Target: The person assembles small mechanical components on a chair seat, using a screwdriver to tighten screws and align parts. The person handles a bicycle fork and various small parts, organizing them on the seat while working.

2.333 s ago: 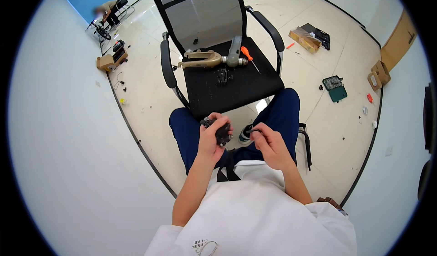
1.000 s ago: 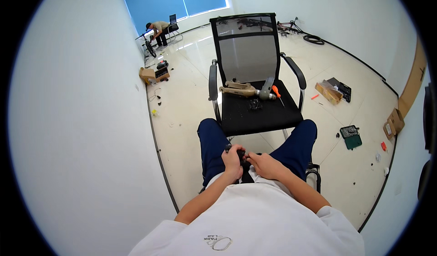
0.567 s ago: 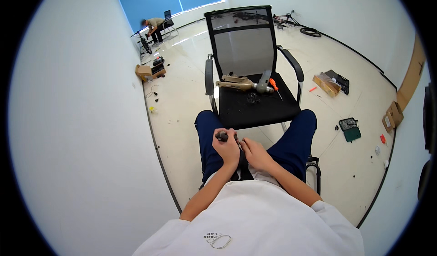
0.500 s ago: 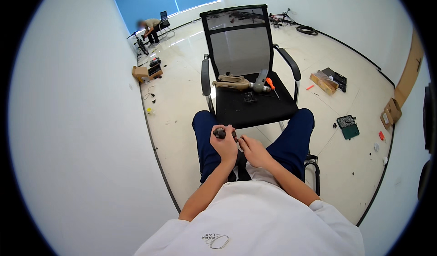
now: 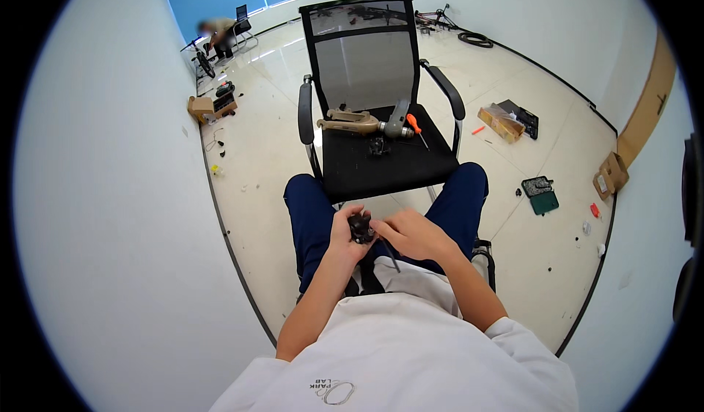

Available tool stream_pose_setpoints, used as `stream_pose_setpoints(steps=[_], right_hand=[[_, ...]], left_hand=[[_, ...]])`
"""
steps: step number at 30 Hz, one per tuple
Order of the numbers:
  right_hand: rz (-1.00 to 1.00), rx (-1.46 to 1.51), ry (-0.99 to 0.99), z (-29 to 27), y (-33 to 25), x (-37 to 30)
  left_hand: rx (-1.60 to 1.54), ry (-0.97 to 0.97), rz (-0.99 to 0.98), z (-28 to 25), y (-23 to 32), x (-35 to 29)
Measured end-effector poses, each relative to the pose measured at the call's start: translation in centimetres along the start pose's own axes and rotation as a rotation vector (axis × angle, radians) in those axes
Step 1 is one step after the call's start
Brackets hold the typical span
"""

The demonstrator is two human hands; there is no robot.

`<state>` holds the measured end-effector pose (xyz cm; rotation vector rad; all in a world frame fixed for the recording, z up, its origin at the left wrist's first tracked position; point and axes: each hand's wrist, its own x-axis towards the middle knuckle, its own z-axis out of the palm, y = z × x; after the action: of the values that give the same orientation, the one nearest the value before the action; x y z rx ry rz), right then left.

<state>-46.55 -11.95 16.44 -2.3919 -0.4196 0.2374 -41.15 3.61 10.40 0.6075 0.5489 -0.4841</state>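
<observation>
Above my lap, my left hand point(image 5: 343, 237) is closed round a small dark mechanical part point(image 5: 360, 229) with some shiny bits. My right hand point(image 5: 412, 234) is pinched beside it, fingertips at the part's right side. A thin dark rod point(image 5: 391, 256), like a hex key, slants down from under my right fingers; its upper end is hidden. On the chair seat in front lie a tan fork-shaped piece point(image 5: 356, 122), a grey-green T-shaped tool point(image 5: 397, 122), an orange-handled screwdriver point(image 5: 413, 124) and a small black part point(image 5: 378, 146).
The black mesh chair point(image 5: 367, 181) faces me between my knees. On the floor at right are a green case point(image 5: 544, 202), a yellow box point(image 5: 501, 124) and a cardboard box point(image 5: 610, 176). Another box point(image 5: 201, 109) stands at left. A person point(image 5: 220, 32) bends by a bicycle far back.
My left hand has turned, so the dark part shows more. My right hand has shifted and the thin rod has come into sight below it. The whole view has swung slightly right.
</observation>
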Motion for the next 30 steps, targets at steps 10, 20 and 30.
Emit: stream_pose_setpoints(steps=[10,20,30], right_hand=[[-0.843,-0.268,0.062,-2.1,-3.0,-3.7],[-1.152,-0.772,0.024,-1.0,-6.0,-2.0],[-1.032,-0.994,0.272,1.4,-5.4,1.9]], left_hand=[[0.13,-0.262,-0.291,-0.8,0.5,-0.4],[0.559,-0.347,-0.387,0.6,-1.3,-3.2],[1.147,-0.293,0.674,-5.4,-1.1,2.9]])
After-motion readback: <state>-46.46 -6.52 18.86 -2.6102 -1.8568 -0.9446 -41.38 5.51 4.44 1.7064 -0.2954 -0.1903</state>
